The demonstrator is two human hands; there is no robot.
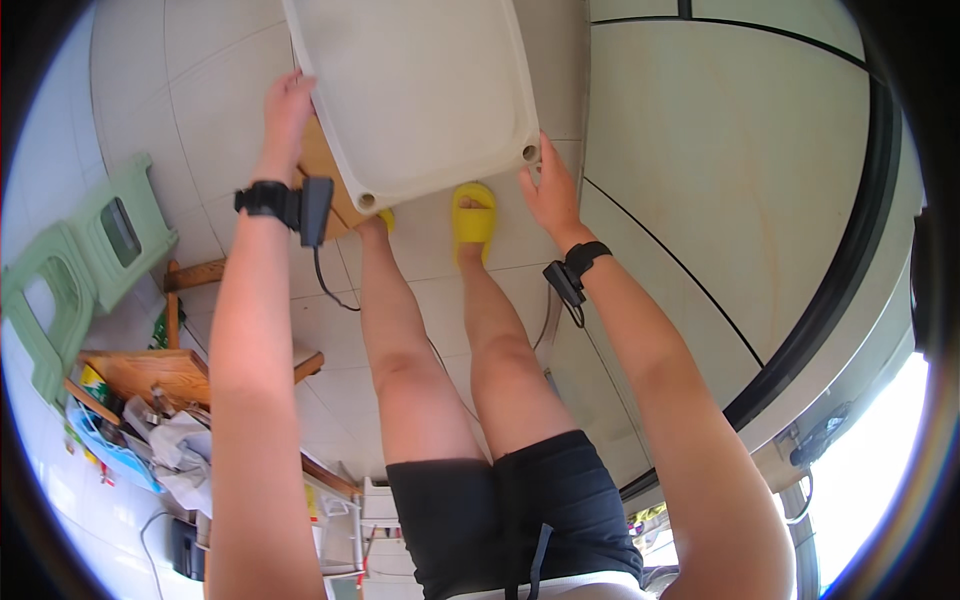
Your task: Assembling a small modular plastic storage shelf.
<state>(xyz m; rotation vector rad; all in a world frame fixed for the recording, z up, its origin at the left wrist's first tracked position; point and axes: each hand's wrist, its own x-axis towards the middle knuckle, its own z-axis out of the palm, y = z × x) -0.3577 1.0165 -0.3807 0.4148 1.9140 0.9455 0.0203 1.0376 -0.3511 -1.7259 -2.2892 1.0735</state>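
Note:
A white plastic shelf tray (pixel 425 95) with rounded, raised edges and a round hole in each near corner is held out ahead of me at a slant. Its far end runs out of the top of the view. My left hand (pixel 287 112) grips the left edge, its fingers partly hidden by the rim. At the near right corner, beside the hole, my right hand (pixel 552 188) holds the edge, with the thumb a little below it. Both wrists wear black straps with small dark boxes.
Yellow slippers (pixel 474 222) are on my feet on the tiled floor (pixel 415 310). A wooden piece (pixel 330 175) shows beneath the tray. Green plastic stools (pixel 115 235) and a cluttered wooden stand (pixel 150 375) are on the left. A large pale panelled appliance (pixel 730 150) stands close on the right.

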